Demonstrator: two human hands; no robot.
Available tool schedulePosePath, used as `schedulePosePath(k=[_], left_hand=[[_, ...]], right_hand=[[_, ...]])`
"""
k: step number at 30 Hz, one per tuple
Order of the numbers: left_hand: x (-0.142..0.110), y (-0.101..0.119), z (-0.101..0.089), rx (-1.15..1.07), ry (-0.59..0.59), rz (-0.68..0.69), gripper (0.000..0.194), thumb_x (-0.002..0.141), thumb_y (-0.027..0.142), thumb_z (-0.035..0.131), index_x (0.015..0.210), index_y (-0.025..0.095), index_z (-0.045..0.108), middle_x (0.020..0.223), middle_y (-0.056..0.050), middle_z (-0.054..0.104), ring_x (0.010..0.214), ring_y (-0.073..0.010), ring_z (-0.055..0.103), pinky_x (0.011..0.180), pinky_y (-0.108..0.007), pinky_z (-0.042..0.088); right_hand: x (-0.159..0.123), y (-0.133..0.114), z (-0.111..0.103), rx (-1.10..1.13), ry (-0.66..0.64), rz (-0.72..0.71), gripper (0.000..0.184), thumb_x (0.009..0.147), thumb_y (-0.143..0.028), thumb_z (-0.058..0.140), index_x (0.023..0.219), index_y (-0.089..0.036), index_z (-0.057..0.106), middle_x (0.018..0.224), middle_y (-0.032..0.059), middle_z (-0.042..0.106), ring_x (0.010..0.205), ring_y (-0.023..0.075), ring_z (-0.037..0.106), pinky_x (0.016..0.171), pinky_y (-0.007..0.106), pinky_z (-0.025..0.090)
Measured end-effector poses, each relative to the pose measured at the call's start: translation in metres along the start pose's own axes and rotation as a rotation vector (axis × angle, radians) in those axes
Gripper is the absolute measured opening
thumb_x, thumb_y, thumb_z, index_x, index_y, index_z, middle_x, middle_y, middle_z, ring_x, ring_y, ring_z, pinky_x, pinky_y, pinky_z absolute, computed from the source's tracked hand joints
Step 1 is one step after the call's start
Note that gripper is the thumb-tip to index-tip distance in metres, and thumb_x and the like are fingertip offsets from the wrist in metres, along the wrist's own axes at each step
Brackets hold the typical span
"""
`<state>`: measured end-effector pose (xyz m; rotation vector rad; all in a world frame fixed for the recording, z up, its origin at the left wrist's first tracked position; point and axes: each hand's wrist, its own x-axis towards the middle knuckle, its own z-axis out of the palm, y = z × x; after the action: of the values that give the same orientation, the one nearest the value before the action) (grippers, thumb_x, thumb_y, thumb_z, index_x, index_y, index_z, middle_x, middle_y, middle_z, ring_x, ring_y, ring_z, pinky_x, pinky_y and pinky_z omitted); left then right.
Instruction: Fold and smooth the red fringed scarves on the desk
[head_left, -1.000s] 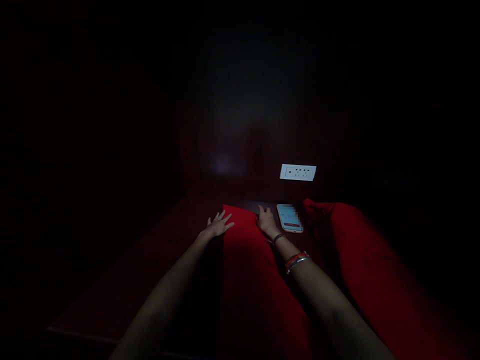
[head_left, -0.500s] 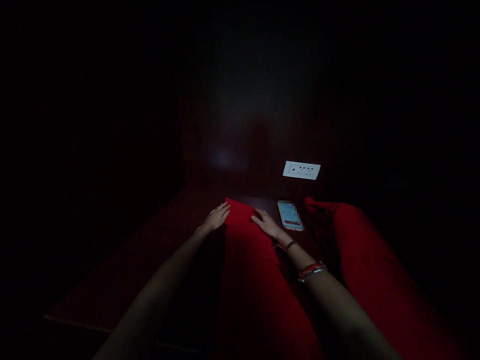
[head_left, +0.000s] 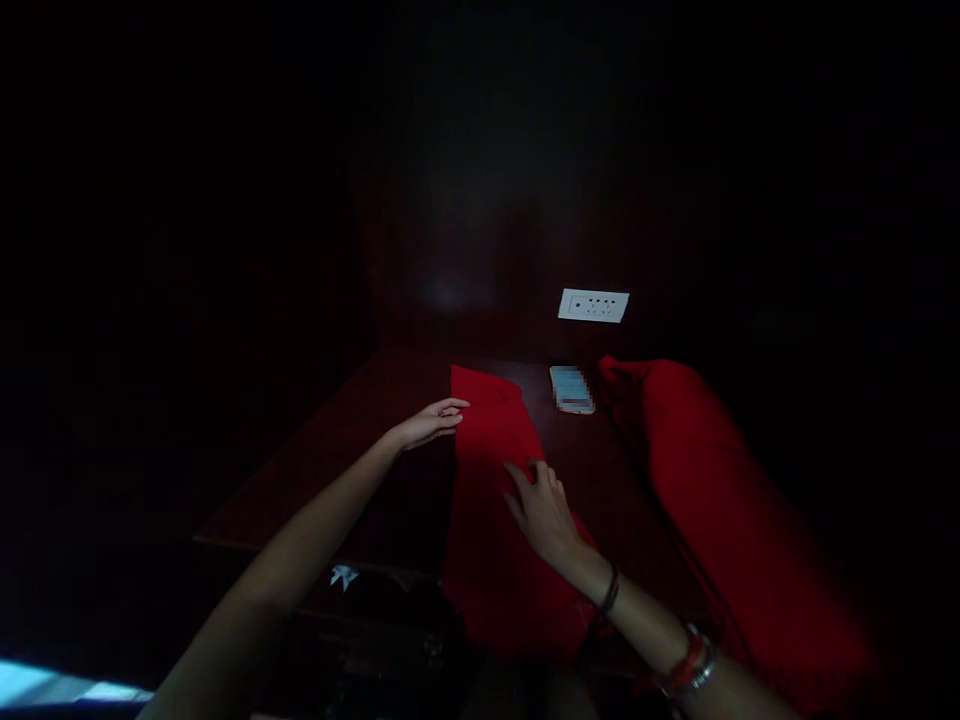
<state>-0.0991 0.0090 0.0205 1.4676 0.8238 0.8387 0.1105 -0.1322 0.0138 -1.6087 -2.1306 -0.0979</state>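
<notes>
The scene is very dark. A long folded red cloth (head_left: 491,480) lies on a dark wooden table (head_left: 330,460) and hangs over its near edge. My left hand (head_left: 427,422) touches the cloth's left edge near its far end, fingers stretched out. My right hand (head_left: 544,508) lies flat on the middle of the cloth with fingers apart; bracelets sit on that wrist.
A phone (head_left: 571,389) with a lit screen lies on the table just right of the cloth's far end. A second bundle of red cloth (head_left: 705,480) stretches along the right. A white socket plate (head_left: 593,305) is on the dark back panel.
My right hand slid back along the cloth from its far end to its middle. My left hand stayed at the left edge. The view pulled back, so the table's near edge shows.
</notes>
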Motion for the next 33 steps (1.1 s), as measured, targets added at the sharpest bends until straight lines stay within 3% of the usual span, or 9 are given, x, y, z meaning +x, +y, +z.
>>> schedulePosePath(k=[3, 6, 14, 17, 19, 23, 26, 28, 33], left_hand=[[-0.001, -0.007, -0.005, -0.090, -0.061, -0.031, 0.041, 0.063, 0.022, 0.060, 0.102, 0.022, 0.048, 0.088, 0.000, 0.050, 0.076, -0.0078, 0.050, 0.069, -0.021, 0.037], [0.004, -0.010, -0.010, -0.023, -0.054, -0.003, 0.046, 0.059, 0.016, 0.060, 0.103, 0.018, 0.047, 0.080, 0.000, 0.052, 0.069, -0.0076, 0.051, 0.066, -0.022, 0.038], [0.024, 0.012, -0.033, 0.532, 0.082, 0.138, 0.034, 0.056, 0.005, 0.050, 0.088, 0.014, 0.055, 0.067, 0.002, 0.053, 0.062, -0.0074, 0.049, 0.062, -0.021, 0.039], [0.023, 0.018, -0.029, 0.673, -0.027, 0.110, 0.039, 0.058, 0.004, 0.044, 0.094, 0.015, 0.053, 0.073, 0.001, 0.057, 0.068, -0.0089, 0.052, 0.065, -0.021, 0.040], [0.026, 0.029, -0.018, 0.756, -0.103, 0.116, 0.039, 0.059, 0.003, 0.041, 0.094, 0.014, 0.054, 0.082, -0.001, 0.059, 0.076, -0.0107, 0.053, 0.070, -0.022, 0.040], [0.052, 0.057, 0.030, 0.976, 0.118, 0.211, 0.027, 0.071, 0.014, 0.039, 0.093, 0.014, 0.055, 0.097, -0.006, 0.057, 0.090, -0.0160, 0.050, 0.079, -0.025, 0.035], [0.078, 0.061, 0.075, 1.076, 0.000, 0.013, 0.026, 0.069, 0.031, 0.051, 0.087, 0.013, 0.057, 0.094, -0.009, 0.058, 0.088, -0.0211, 0.051, 0.076, -0.028, 0.036], [0.091, 0.052, 0.094, 1.085, 0.032, -0.074, 0.023, 0.065, 0.029, 0.056, 0.081, 0.012, 0.057, 0.091, -0.011, 0.058, 0.087, -0.0226, 0.051, 0.074, -0.029, 0.035], [0.103, 0.026, 0.094, 0.971, 0.119, 0.070, 0.019, 0.077, 0.017, 0.036, 0.081, 0.009, 0.053, 0.090, -0.011, 0.054, 0.090, -0.0210, 0.047, 0.074, -0.028, 0.033]], right_hand=[[0.001, 0.016, 0.007, 0.067, 0.093, 0.081, 0.040, 0.076, -0.024, 0.041, 0.117, -0.022, 0.039, 0.099, 0.0109, 0.037, 0.089, 0.0201, 0.041, 0.074, 0.034, 0.038], [0.003, 0.029, 0.008, 0.131, 0.069, 0.122, 0.043, 0.078, -0.021, 0.037, 0.121, -0.022, 0.033, 0.087, 0.0076, 0.039, 0.074, 0.0154, 0.045, 0.068, 0.030, 0.040], [-0.006, 0.038, 0.004, 0.316, -0.046, -0.087, 0.043, 0.078, -0.013, 0.032, 0.120, -0.023, 0.034, 0.080, 0.0029, 0.041, 0.070, 0.0108, 0.047, 0.068, 0.025, 0.042], [-0.003, 0.039, 0.001, 0.378, -0.031, -0.081, 0.043, 0.078, -0.016, 0.034, 0.121, -0.020, 0.032, 0.088, 0.0056, 0.046, 0.080, 0.0131, 0.048, 0.074, 0.027, 0.041], [-0.001, 0.038, -0.001, 0.449, 0.012, -0.062, 0.045, 0.077, -0.017, 0.037, 0.121, -0.017, 0.030, 0.099, 0.0084, 0.047, 0.090, 0.0147, 0.047, 0.079, 0.028, 0.038], [0.004, 0.033, -0.001, 0.538, 0.111, 0.062, 0.045, 0.077, -0.022, 0.037, 0.120, -0.015, 0.026, 0.101, 0.0098, 0.051, 0.088, 0.0157, 0.051, 0.075, 0.028, 0.040], [0.005, 0.032, -0.001, 0.523, 0.158, 0.146, 0.042, 0.076, -0.022, 0.037, 0.117, -0.013, 0.028, 0.091, 0.0091, 0.055, 0.076, 0.0159, 0.054, 0.067, 0.028, 0.042], [0.004, 0.032, -0.001, 0.521, 0.178, 0.162, 0.041, 0.075, -0.019, 0.038, 0.114, -0.013, 0.029, 0.089, 0.0086, 0.055, 0.075, 0.0157, 0.054, 0.066, 0.027, 0.042], [-0.001, 0.035, -0.001, 0.507, 0.166, 0.100, 0.029, 0.072, -0.012, 0.037, 0.100, -0.016, 0.038, 0.085, 0.0059, 0.054, 0.076, 0.0140, 0.052, 0.068, 0.026, 0.040]])
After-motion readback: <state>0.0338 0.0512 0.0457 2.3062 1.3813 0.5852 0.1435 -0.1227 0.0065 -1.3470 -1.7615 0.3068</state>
